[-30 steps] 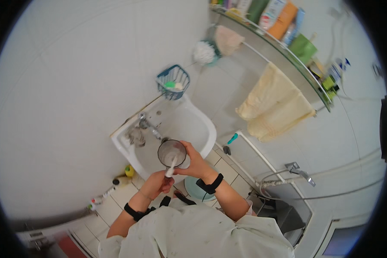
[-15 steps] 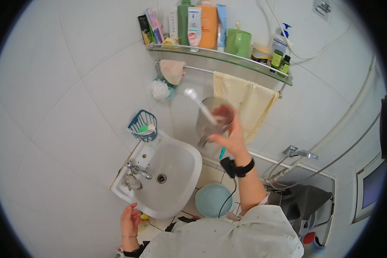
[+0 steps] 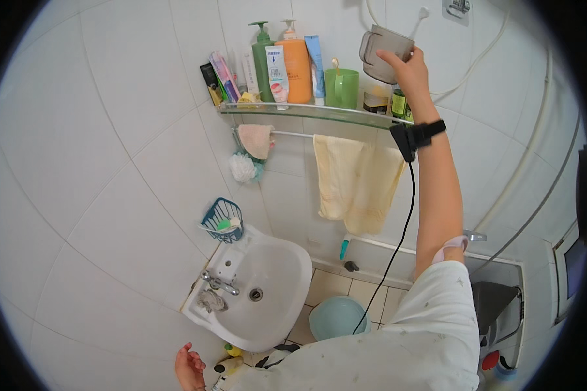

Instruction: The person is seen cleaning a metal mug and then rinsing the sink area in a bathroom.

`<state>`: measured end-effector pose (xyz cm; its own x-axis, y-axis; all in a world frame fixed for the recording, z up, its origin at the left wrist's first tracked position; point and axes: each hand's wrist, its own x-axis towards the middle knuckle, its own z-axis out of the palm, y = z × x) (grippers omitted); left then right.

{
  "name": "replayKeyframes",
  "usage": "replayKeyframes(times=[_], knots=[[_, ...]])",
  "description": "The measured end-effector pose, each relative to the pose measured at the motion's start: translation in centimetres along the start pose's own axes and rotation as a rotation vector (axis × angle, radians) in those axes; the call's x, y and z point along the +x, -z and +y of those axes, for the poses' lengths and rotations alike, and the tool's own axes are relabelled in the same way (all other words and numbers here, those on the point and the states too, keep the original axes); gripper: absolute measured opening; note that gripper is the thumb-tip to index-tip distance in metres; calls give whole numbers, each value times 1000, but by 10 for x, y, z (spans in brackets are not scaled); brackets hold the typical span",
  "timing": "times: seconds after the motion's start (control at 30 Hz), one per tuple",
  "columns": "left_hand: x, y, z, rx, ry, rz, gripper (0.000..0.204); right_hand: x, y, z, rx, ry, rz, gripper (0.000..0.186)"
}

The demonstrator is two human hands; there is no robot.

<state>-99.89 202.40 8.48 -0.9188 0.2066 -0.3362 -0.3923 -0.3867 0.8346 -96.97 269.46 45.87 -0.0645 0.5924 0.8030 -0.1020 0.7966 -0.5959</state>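
Note:
My right hand (image 3: 412, 73) is raised to the upper right, its fingers closed round a grey translucent cup (image 3: 377, 60) with a handle. A white toothbrush (image 3: 419, 21) sticks up out of the cup's mouth. The cup hangs above the right part of the glass shelf (image 3: 293, 111), in front of a yellow-lidded jar (image 3: 376, 103) and beside a green cup (image 3: 342, 89). Low on the left, my left hand (image 3: 189, 366) is empty, with its fingers loosely curled and apart, near the front of the white washbasin (image 3: 287, 260).
Pump bottles, including an orange one (image 3: 295, 72), and several tubes line the shelf. A yellow towel (image 3: 355, 182) hangs below it. By the tap (image 3: 220, 283) lies a grey cloth (image 3: 211, 301). A blue basket (image 3: 223, 218) is above the basin; a light blue tub (image 3: 338, 316) stands on the floor.
My right hand has lifted the cup with the toothbrush from above the basin's right side up to shelf height, moving right. My left hand has dropped lower in the view.

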Motion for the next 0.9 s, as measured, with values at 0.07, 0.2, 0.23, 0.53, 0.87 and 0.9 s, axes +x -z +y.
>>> replayKeyframes(times=[0.07, 0.2, 0.23, 0.53, 0.87, 0.9], knots=[[-10, -15, -1, 11, -9, 33, 39, 17, -12, 6, -41, -68, -96, 89], [-13, -10, -8, 3, 0, 62, 37, 28, -35, 31, -206, -98, -107, 90], [-14, -12, -7, 2, -6, 63, 37, 27, -42, 40, -330, -123, -35, 90], [-17, -14, -7, 32, 17, 121, 38, 9, -51, 50, -533, -90, 59, 86], [-4, -7, -19, 63, 21, 40, 38, -3, -40, 54, -771, -16, 31, 64], [4, -2, -26, 70, 3, 58, 34, -2, -37, 55, -737, -28, -29, 64]])
